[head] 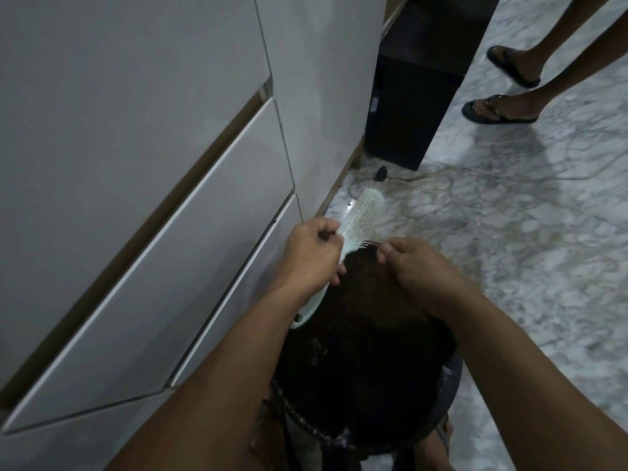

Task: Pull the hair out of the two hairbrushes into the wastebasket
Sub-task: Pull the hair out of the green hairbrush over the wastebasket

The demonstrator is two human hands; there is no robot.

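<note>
Hovering over the dark wastebasket [452, 385] is a pale hairbrush [365, 212], held bristle side up with its head pointing away toward the marble floor [509, 266] and its handle end jutting out below the left hand [311, 256]. Most of the bristle bed is seen to be clean and white; only at the near end of the head is a dark tuft of hair [368, 244] made out, so the clearing of this brush is judged to be nearly finished. A second hairbrush cannot be found in view, and whether it has been cleaned cannot be told. The inside of the wastebasket is too dark for any dropped hair to be distinguished. The handle is gripped by the left hand, its fingers curled round it. The right hand [418, 266] is held just beside the near end of the brush head, thumb and forefinger pressed together at the tuft in what is taken for a pinch on the strands, the other fingers loosely curled. White cabinet drawers [170, 232] stand close on the left. Farther off a cable [441, 180] lies on the floor, and another person's sandalled feet [499, 108] are seen.
</note>
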